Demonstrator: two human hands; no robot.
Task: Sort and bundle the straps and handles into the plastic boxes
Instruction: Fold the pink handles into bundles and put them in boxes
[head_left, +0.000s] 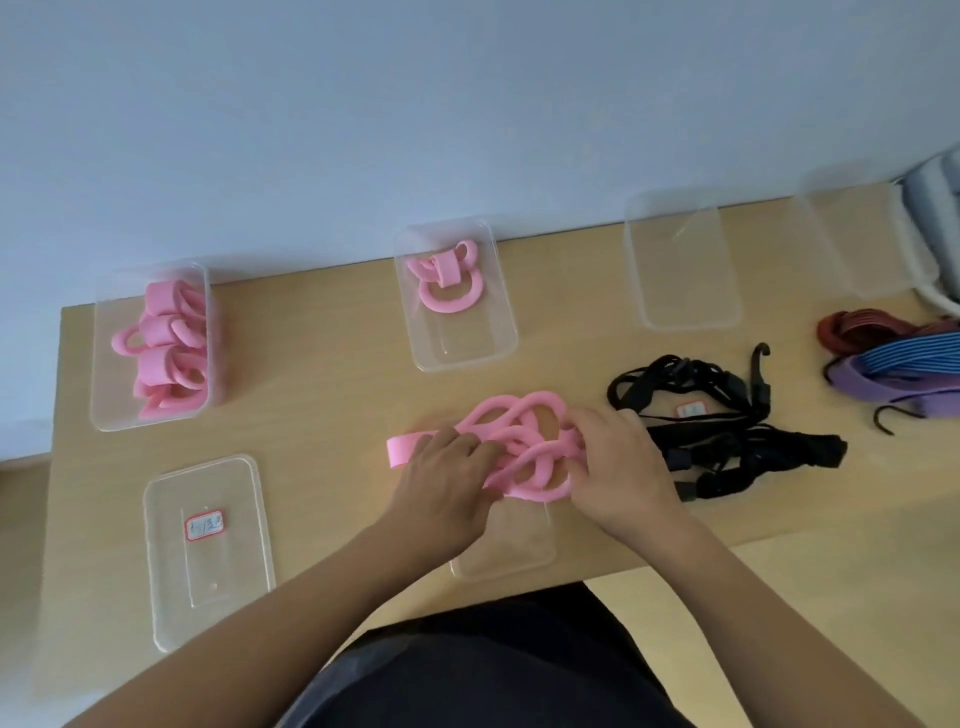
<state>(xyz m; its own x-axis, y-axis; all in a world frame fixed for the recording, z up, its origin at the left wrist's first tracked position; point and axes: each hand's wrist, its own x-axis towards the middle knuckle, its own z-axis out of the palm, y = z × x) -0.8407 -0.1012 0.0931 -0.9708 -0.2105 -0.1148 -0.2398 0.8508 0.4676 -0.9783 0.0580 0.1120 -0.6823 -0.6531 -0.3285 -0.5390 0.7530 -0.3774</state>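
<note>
Fingers (457, 441) of both hands pinch and press the pink strap tangle (519, 441) at table centre.

Left hand (441, 483) pins the flat tail; right hand (618, 467) grips the loops, likely to coil a bundle. Clear box (506, 564) underneath is mostly hidden, contents unreadable. Black straps (727, 441) wait just right. Far boxes: left box (104, 364) full of pink bundles, middle box (498, 332) holds one, right box (680, 317) looks empty.

Pink strap tangle (524, 441); black straps (727, 426); blue-striped cord (904, 358); tan table (322, 415)
</note>
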